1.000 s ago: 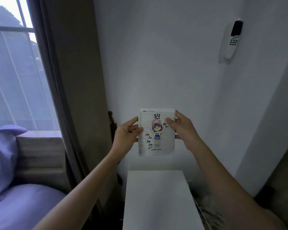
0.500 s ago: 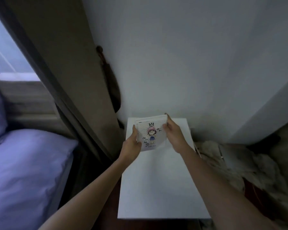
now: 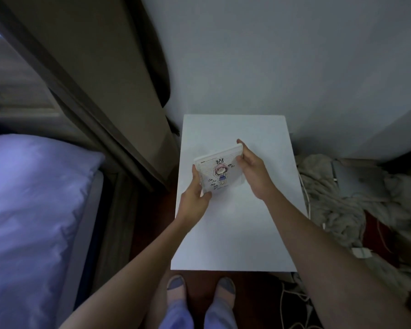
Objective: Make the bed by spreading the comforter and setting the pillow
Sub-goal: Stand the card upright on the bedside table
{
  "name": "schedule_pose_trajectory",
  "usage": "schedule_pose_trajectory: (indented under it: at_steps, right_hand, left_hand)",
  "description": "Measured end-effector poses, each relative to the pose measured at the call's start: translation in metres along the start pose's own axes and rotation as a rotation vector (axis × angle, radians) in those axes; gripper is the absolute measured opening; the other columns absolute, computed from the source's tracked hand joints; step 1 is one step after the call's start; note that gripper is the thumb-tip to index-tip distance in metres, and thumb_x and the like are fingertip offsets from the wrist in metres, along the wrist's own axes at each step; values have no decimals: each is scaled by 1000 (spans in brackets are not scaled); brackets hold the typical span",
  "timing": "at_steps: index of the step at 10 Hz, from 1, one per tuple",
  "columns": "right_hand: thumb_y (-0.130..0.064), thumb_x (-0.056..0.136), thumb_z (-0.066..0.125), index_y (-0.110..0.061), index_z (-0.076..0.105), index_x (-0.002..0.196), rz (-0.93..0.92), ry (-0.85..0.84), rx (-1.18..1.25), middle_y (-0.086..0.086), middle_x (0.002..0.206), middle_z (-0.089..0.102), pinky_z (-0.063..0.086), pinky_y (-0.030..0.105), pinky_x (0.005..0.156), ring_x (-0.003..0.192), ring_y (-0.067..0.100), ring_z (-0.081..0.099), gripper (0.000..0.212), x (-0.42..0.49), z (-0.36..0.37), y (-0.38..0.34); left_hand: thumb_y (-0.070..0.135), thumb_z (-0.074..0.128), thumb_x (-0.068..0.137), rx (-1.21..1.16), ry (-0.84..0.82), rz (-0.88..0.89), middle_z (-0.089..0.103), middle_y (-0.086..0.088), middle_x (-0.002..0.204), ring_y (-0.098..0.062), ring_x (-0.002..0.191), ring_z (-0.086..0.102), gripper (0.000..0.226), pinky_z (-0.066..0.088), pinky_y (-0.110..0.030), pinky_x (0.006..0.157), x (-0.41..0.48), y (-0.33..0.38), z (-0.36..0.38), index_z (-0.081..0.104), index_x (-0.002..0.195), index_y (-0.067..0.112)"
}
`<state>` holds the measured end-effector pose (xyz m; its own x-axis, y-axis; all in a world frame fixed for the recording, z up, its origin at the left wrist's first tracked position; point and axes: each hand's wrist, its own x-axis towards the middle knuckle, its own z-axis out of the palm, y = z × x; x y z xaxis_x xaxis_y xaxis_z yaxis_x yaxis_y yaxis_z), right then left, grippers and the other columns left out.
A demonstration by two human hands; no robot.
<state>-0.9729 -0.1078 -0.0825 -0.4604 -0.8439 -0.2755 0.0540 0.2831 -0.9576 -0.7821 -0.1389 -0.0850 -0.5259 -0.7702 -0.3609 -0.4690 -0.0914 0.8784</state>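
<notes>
Fingers (image 3: 241,160) of both hands around tilted notebook (image 3: 220,172), long axis upper-right.

Head camera, wide-angle, looks steeply down over white table (image 3: 233,233) (single view), feet (image 3: 199,286) below.

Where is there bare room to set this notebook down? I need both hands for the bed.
The white table is bare all around the notebook both hands hold. To its right, crumpled cloth and cables crowd the floor.
</notes>
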Motion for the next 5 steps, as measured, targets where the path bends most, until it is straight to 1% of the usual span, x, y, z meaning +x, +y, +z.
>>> schedule_pose_trajectory:
  at_steps: [1,2,3,4,5]
  right_hand:
    - [-12,99,47,-16,36,145,-1,0,2,-10,144,42,31,23,111,132,6,40,48,-3,-1,5]
    - [-4,95,49,-18,40,143,53,-20,29,-10,133,53,40,6,92,117,0,50,51,-6,-3,3]
    - [5,88,49,-22,49,135,71,-42,18,-12,118,61,44,3,77,98,-10,59,54,-6,-4,-1]
    - [2,85,46,-23,47,137,129,-15,-81,-8,132,53,42,9,90,110,-8,55,58,-9,-10,-32]
    - [-5,88,46,-22,38,145,101,18,-225,-5,154,32,23,28,115,142,12,27,60,-5,-14,-64]
  left_hand:
    - [4,48,90,4,-18,-3,42,13,149,-9,139,38,89,39,-33,111,-5,-8,4,-3,146,51]
    - [7,48,91,81,-35,-20,44,11,147,-8,129,46,91,43,-1,81,-4,-11,8,-10,145,52]
    - [11,48,92,152,-27,-37,50,2,143,-18,122,55,90,40,3,62,-3,-13,8,-14,146,47]
    - [12,47,92,280,12,-130,55,-15,132,-30,104,62,86,53,-22,69,-12,5,-14,-13,151,30]
    - [9,44,93,455,62,-80,28,-13,155,-35,133,42,80,43,-41,105,1,31,-43,-7,152,21]
